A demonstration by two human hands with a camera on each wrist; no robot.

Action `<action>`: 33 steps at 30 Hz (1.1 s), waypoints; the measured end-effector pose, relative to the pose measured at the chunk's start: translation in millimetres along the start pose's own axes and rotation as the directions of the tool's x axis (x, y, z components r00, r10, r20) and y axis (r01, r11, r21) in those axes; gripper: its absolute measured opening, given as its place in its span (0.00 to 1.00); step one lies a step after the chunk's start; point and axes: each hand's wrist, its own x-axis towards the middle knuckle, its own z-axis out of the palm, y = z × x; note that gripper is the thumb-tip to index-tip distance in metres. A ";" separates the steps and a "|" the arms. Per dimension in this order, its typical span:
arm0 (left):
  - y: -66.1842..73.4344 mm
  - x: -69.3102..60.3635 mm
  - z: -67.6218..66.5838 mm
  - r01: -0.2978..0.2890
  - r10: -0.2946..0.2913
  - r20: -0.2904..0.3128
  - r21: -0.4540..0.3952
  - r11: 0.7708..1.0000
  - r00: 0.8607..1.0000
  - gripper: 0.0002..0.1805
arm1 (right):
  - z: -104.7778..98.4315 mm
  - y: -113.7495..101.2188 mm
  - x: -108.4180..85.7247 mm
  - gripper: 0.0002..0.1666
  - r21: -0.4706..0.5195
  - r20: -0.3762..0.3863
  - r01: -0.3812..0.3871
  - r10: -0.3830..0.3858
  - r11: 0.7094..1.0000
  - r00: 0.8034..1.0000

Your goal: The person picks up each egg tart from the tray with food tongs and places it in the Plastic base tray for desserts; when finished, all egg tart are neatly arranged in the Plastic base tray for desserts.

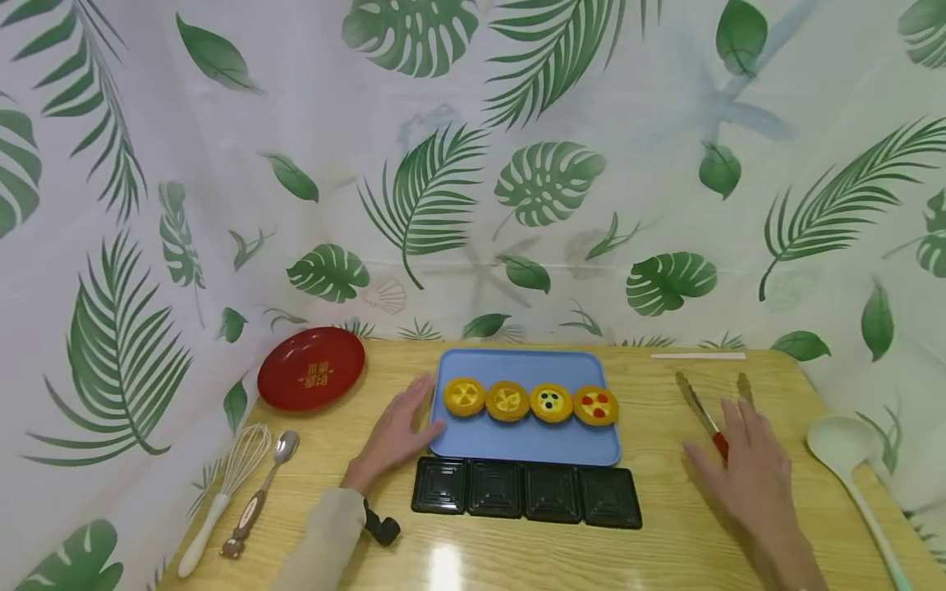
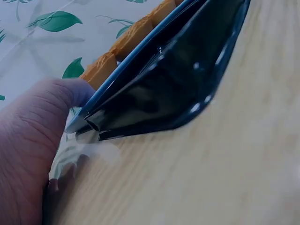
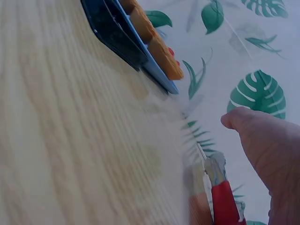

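In the head view my left hand (image 1: 395,431) lies along the left edge of a blue tray (image 1: 517,443), fingers extended and thumb at the rim. The left wrist view shows the thumb (image 2: 70,93) against the tray's corner. Four round tarts stand in a row on the tray, the rightmost tart (image 1: 595,406) topped with red pieces. Above red-handled metal tongs (image 1: 698,406) is my right hand (image 1: 754,472), fingers loosely extended and thumb apart; it hides part of them. The right wrist view shows the red handle (image 3: 224,201) beside that hand; contact cannot be told.
Several black square dishes (image 1: 495,489) line the tray's front edge. A red plate (image 1: 296,394), a whisk (image 1: 214,513) and a spoon (image 1: 254,509) lie at the left. A white stick (image 1: 698,356) lies at the back right, a pale ladle (image 1: 842,443) at the far right.
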 end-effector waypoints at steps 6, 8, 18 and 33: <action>2.4 -8.1 3.8 -0.023 0.022 0.007 0.032 0.999 1.000 0.47 | -1.9 17.6 1.3 0.57 0.052 -0.031 -0.033 0.035 0.998 0.999; 2.7 -8.6 4.9 -0.026 0.026 0.012 0.050 0.998 1.000 0.48 | -0.8 20.5 2.2 0.56 0.078 -0.057 -0.036 0.041 0.996 0.998; 4.4 -3.1 4.9 -0.047 0.045 0.021 0.112 0.993 0.999 0.42 | 4.4 25.8 3.6 0.48 0.093 -0.066 -0.165 0.171 0.982 0.983; 4.0 -2.4 2.8 -0.042 0.041 0.004 0.100 0.994 0.999 0.41 | 1.0 32.3 17.0 0.64 -0.117 0.137 -0.319 0.334 0.940 0.933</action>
